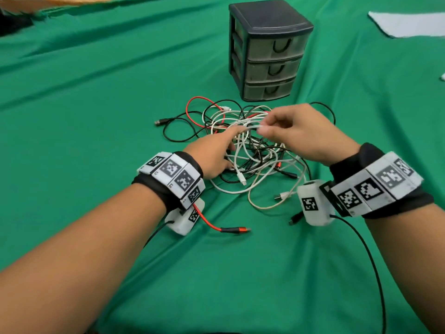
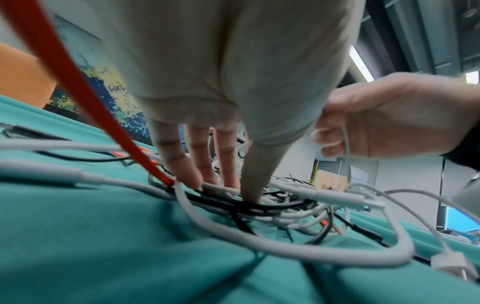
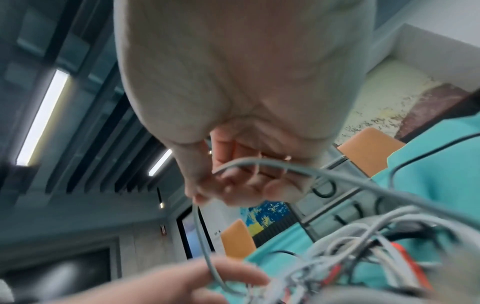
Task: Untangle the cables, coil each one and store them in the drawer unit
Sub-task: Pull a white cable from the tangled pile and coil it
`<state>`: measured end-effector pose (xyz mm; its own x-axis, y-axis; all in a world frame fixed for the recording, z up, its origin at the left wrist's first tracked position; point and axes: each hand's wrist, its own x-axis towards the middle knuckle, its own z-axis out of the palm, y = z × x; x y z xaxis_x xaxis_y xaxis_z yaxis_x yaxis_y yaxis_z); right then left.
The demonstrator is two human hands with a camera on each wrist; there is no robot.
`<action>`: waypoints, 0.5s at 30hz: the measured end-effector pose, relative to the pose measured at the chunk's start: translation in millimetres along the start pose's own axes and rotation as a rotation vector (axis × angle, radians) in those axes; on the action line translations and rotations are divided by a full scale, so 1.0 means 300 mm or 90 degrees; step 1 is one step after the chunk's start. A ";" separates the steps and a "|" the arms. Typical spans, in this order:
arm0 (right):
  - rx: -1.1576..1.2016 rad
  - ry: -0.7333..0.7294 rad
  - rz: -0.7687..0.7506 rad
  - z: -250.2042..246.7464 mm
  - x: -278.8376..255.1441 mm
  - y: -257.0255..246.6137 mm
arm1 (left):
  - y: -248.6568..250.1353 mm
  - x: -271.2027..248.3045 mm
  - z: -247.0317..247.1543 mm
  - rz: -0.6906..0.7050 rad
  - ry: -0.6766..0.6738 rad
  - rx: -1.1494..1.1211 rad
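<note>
Pinching a white cable point(image 1: 250, 127), right hand point(image 1: 303, 133) lifts; flat left hand point(image 1: 212, 155) presses tangle point(image 1: 252, 150) before drawer unit point(image 1: 267, 51).

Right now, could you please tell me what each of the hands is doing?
Left hand: open, straight fingers pressing on the cable tangle.
Right hand: pinching a white cable lifted from the tangle.

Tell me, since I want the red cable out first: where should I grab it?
Probably at its free plug end, near the left wrist, coming from the near side. That end lies clear of the tangle, so a pinch there touches no other cable.
</note>
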<state>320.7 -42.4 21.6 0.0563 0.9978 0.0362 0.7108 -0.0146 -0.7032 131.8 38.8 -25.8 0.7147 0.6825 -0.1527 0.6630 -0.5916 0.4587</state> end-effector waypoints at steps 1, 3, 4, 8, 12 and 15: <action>0.057 0.013 -0.015 -0.009 -0.007 -0.016 | -0.004 0.004 0.001 -0.005 -0.002 -0.007; 0.148 0.045 -0.056 -0.027 -0.023 -0.049 | -0.012 0.010 0.000 -0.004 0.000 -0.034; 0.168 0.065 -0.076 -0.034 -0.029 -0.061 | -0.014 0.011 -0.001 -0.003 0.006 -0.050; 0.207 0.173 -0.122 -0.047 -0.041 -0.082 | -0.020 0.003 -0.005 -0.011 0.041 -0.079; 0.216 0.237 -0.046 -0.057 0.015 -0.052 | -0.031 -0.014 -0.007 -0.015 0.007 0.020; 0.098 0.239 0.035 -0.077 0.108 0.014 | -0.037 -0.017 0.003 -0.009 -0.007 0.059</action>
<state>341.7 -11.5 36.1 0.3628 0.9025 0.2321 0.5878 -0.0283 -0.8085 121.0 41.4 -30.8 0.7068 0.6869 -0.1690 0.6908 -0.6189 0.3738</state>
